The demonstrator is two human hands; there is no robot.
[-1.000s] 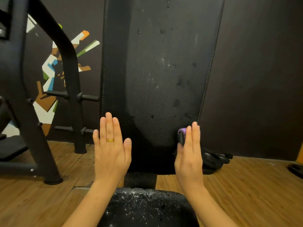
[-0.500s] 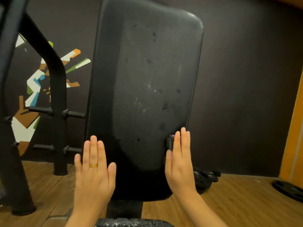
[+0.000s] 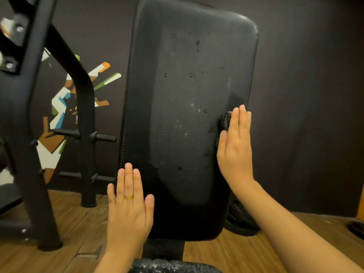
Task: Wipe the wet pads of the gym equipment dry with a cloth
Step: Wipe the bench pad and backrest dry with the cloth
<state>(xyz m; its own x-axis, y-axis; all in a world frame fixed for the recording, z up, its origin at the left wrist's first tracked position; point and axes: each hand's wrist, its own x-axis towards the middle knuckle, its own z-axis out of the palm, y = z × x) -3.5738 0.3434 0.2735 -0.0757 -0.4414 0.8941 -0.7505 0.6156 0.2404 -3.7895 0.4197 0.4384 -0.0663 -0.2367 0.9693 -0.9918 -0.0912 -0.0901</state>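
Note:
A tall black back pad [image 3: 183, 119] stands upright before me, dotted with water drops. My right hand [image 3: 235, 146] lies flat with straight fingers against the pad's right edge, pressing a dark cloth [image 3: 224, 121] onto it; only a small bunch of cloth shows beside my fingers. My left hand [image 3: 129, 205], wearing a gold ring, is held flat with straight fingers by the pad's lower left corner and holds nothing. The wet black seat pad [image 3: 173, 266] peeks in at the bottom edge.
A black steel frame [image 3: 29, 134] with weight pegs [image 3: 102, 137] stands to the left on the wooden floor [image 3: 78, 223]. Weight plates [image 3: 242, 223] lie behind the pad at the right. A dark wall with a coloured mural [image 3: 61, 107] is behind.
My right hand has slid the cloth upward along the pad's right edge. My left hand stays low at the left corner. My view has tilted up, showing the pad's top.

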